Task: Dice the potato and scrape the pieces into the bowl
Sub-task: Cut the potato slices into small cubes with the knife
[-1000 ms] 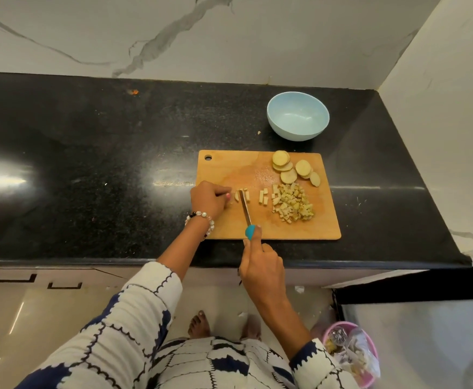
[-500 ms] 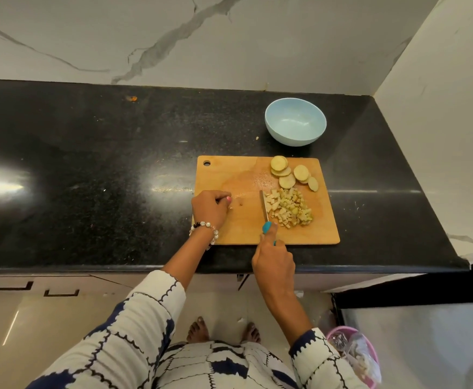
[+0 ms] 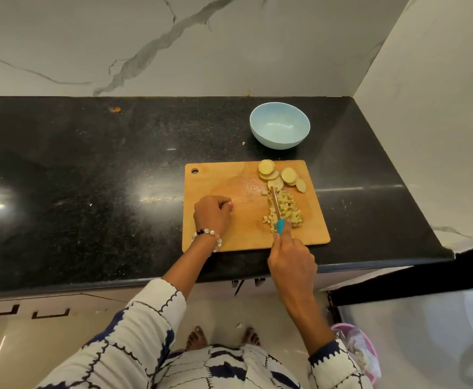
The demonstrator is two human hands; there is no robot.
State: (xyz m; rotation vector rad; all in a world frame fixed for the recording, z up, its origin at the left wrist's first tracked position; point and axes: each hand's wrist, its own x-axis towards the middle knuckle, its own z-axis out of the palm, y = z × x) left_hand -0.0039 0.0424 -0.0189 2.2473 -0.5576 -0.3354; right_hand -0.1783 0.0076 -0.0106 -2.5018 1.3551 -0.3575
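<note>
Knife (image 3: 276,206) has swept right since a second ago: the loose strips that lay mid-board are now pushed into the diced pile (image 3: 284,209), and the blade lies along the pile's left side.

Near edge: right hand (image 3: 291,261) grips the teal handle, fingers wrapped round it, index finger extended up toward the blade. Left hand (image 3: 212,215) rests on the cutting board (image 3: 229,237) at its left side, fingers curled under into a loose fist, holding nothing that I can see.

Mid-board: dice heaped right of centre, touching the blade.

Far side of board: potato slices (image 3: 279,175), several rounds overlapping, still uncut, just beyond the pile.

Past the board, on the black counter (image 3: 89,178): light blue bowl (image 3: 279,125), apart from the board, nothing in it.

Status, my read: roughly half diced. Left: cut the remaining rounds into strips, cross-cut, then scrape everything into the bowl. No scraping into the bowl done yet.
</note>
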